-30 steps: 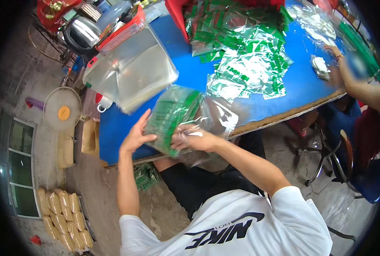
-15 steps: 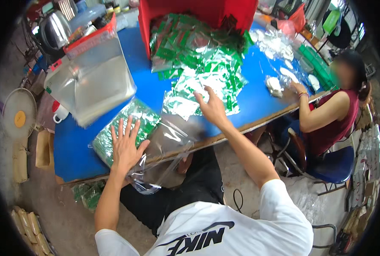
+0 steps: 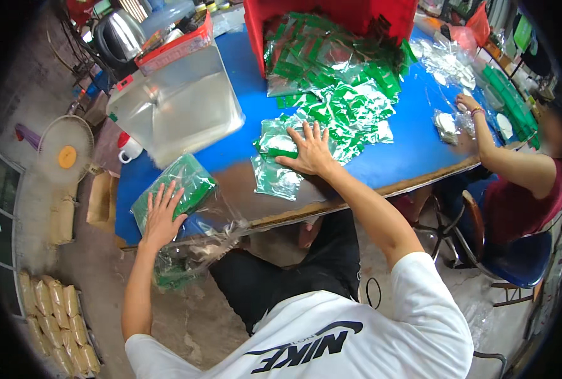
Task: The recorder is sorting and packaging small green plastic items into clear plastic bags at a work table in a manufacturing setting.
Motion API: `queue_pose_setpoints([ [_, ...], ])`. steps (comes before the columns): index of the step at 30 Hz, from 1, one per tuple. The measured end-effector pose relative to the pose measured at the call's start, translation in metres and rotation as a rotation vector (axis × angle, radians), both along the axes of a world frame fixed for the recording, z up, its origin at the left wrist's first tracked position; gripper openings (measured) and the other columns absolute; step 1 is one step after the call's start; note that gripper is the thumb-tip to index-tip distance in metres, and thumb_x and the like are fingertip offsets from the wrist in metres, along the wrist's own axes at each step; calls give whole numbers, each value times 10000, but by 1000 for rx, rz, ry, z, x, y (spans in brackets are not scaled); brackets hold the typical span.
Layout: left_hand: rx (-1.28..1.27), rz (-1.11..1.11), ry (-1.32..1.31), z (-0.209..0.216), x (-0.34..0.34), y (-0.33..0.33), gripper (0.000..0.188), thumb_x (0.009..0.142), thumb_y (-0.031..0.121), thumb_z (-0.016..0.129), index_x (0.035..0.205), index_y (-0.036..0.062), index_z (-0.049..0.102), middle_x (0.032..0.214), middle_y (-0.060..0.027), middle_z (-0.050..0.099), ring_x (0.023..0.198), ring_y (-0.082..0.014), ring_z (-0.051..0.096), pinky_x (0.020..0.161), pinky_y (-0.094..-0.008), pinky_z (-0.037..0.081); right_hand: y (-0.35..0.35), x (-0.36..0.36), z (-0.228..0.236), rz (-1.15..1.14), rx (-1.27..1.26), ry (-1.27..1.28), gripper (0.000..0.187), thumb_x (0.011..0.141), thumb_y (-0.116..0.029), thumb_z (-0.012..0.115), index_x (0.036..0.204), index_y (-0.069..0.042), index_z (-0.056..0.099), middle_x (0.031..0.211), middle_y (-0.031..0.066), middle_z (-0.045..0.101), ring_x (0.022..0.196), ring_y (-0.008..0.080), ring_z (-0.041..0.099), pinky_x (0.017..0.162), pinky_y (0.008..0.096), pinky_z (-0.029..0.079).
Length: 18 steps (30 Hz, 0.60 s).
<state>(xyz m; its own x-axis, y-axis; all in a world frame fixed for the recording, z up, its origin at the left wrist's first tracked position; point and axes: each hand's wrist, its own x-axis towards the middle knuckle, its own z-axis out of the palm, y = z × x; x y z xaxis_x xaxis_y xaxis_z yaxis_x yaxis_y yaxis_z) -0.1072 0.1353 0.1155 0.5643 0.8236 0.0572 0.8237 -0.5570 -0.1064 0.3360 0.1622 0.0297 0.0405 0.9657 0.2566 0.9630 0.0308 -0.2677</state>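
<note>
Rests splayed left grip (image 3: pixel 162 218) on left part of green-filled clear bag (image 3: pixel 194 182), outspread right grip (image 3: pixel 309 153) on green-and-clear packets (image 3: pixel 277 135); covers parts of both, leaves bag contents indistinct.

Blue bench (image 3: pixel 413 142) here: red bin (image 3: pixel 254 39) top centre, green-and-clear packets (image 3: pixel 350 117) heaped below, clear sleeves (image 3: pixel 199 95) upper left, plastic-bagged bundle (image 3: pixel 194 186) centre-left!

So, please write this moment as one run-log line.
left hand: flat on filled clear bag | right hand: spread on green packets | blue table: beneath both
</note>
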Motion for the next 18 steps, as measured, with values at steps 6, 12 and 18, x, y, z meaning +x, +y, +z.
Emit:
queue_pose_setpoints([
  [6, 14, -10, -556, 15, 64, -58, 310, 791, 129, 774, 1072, 24, 694, 1168, -190, 669, 1134, -374, 615, 977, -465, 486, -26, -3, 12, 105, 339, 27, 786, 934, -640, 522, 1499, -104, 416, 1527, 268, 361, 1430, 490, 290, 1159, 641, 199],
  [12, -1301, 678, -1637, -79, 140, -134, 441, 1040, 372, 543, 1182, -35, 634, 1117, -145, 707, 921, -226, 718, 797, -334, 585, -128, -48, 25, 519, 61, -25, 718, 924, -566, 585, 1422, -54, 511, 1527, 198, 421, 1468, 441, 266, 1177, 616, 206],
  [18, -1069, 635, -1813, -98, 153, -134, 331, 971, 198, 671, 1255, 38, 612, 1157, -66, 684, 963, -193, 686, 814, -348, 583, -115, -72, 32, 802, -83, 287, 664, 961, -499, 554, 1410, -13, 504, 1515, 216, 430, 1419, 410, 370, 1181, 534, 258],
])
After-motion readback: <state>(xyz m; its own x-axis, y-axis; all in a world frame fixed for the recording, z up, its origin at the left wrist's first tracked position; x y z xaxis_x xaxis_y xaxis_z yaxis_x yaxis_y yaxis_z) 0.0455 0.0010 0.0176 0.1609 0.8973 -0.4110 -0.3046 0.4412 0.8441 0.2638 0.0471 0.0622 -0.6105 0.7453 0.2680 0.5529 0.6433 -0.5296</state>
